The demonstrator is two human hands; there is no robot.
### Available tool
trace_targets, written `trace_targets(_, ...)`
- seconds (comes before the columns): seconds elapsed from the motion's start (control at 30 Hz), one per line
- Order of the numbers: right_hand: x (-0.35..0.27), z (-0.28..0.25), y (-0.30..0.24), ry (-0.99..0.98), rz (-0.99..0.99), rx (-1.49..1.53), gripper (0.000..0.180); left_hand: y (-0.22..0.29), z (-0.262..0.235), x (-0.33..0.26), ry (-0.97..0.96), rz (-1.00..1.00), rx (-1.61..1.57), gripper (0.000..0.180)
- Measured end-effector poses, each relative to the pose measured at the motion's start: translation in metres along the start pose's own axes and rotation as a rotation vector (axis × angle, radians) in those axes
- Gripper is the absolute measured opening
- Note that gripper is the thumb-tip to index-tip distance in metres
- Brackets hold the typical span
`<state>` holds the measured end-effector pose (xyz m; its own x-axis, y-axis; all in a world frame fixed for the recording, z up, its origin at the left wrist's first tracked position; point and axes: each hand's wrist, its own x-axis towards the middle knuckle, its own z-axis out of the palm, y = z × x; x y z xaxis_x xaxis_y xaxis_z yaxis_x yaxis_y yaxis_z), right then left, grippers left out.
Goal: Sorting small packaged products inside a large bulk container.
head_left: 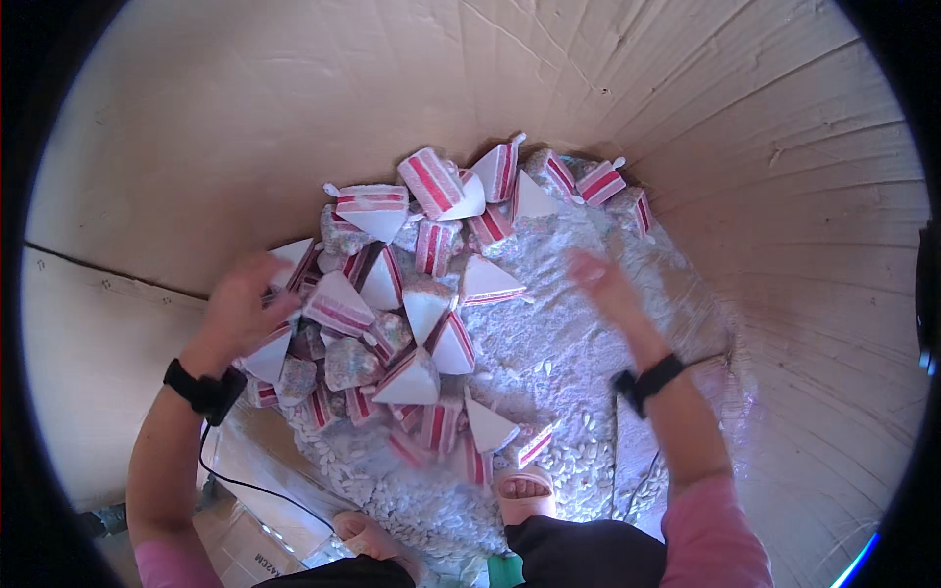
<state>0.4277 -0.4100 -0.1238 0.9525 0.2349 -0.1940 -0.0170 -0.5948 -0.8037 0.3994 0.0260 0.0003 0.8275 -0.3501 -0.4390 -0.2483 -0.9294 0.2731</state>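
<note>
Pink-and-white striped wedges [412,284], shaped like small cake slices, are lying heaped inside a big cardboard box [784,196], on a bed of white packing peanuts [549,353] that is showing bare on the right side. The left hand [240,309] is pressing into the left edge of the heap, its fingers partly curled among the wedges; whether it is actually closed on one I cannot tell. The right hand [603,279] is hovering open and blurred over the bare peanuts, just right of the heap, holding nothing. Both wrists are wearing black bands, and sandalled feet [524,495] are standing in the peanuts below. This looks like the sorting or gathering stage, with most wedges untouched. Any next move would call for a firm grasp on single wedges without toppling the loose pile.
</note>
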Motion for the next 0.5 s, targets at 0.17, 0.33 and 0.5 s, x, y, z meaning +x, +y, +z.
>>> trace_targets(0.17, 0.047, -0.082, 0.032, 0.599, 0.188, 0.322, 0.044, 0.005, -0.008, 0.061, 0.375, -0.076, -0.334, 0.045)
trace_targets(0.33, 0.086, -0.089, 0.042, 0.322, 0.438, 0.567, 0.043, 0.018, 0.009, 0.095, 0.289, -0.175, -0.697, 0.044)
trace_targets(0.5, 0.116, -0.077, 0.029, -0.336, 0.391, 0.729, 0.044, 0.003, 0.004, 0.097, 0.099, -0.480, -0.870, 0.049)
